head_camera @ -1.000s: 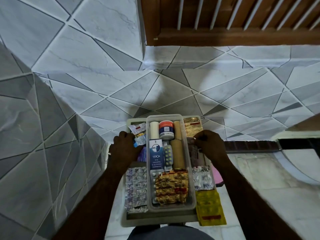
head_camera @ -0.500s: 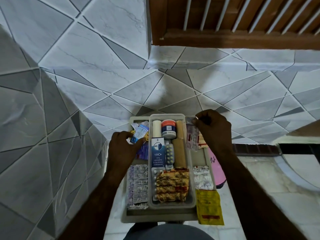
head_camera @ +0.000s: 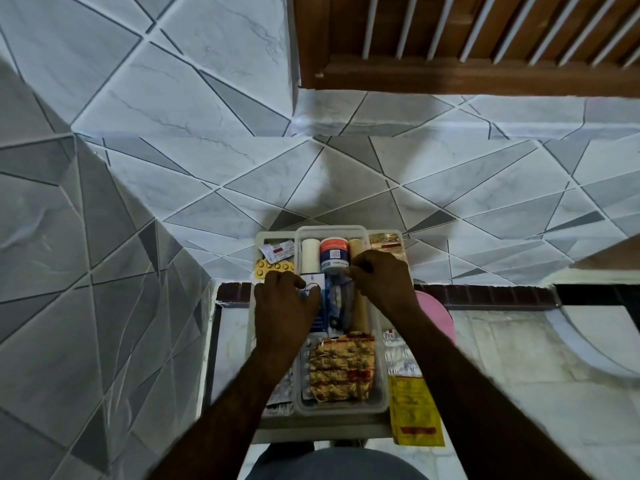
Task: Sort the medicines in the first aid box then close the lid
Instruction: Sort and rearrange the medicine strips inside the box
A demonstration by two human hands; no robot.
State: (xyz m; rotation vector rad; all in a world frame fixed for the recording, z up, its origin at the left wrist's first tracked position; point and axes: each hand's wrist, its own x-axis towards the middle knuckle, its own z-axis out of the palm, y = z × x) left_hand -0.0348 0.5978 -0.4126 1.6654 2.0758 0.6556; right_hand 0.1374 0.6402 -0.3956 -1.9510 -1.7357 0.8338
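Head view, places given from the clear plastic inner tray (head_camera: pixel 341 408), a rounded rectangle seated in the open grey first aid box (head_camera: pixel 311 432).

Inside the tray:
- far end: white roll (head_camera: pixel 310 251), white jar with orange lid (head_camera: pixel 333 254)
- middle: blue-white carton (head_camera: pixel 318 315), tan roll (head_camera: pixel 361 315)
- near end: crinkled gold foil strips (head_camera: pixel 343 368)

Left hand (head_camera: pixel 284 306) is over the tray's left wall, fingers bent onto the carton; grip or mere touch can't be told. Right hand (head_camera: pixel 381 282) is over the tray's middle, fingertips pinched narrow on a thin clear strip (head_camera: pixel 347 270), blurred.

Left of the tray is an orange blister strip (head_camera: pixel 273 266). Right of it are silver blisters (head_camera: pixel 401 358) and a flat yellow sachet (head_camera: pixel 414 410). A pink object (head_camera: pixel 438 313) is partly hidden behind the right forearm. Grey marble-pattern tiles (head_camera: pixel 173 98) lie beyond.
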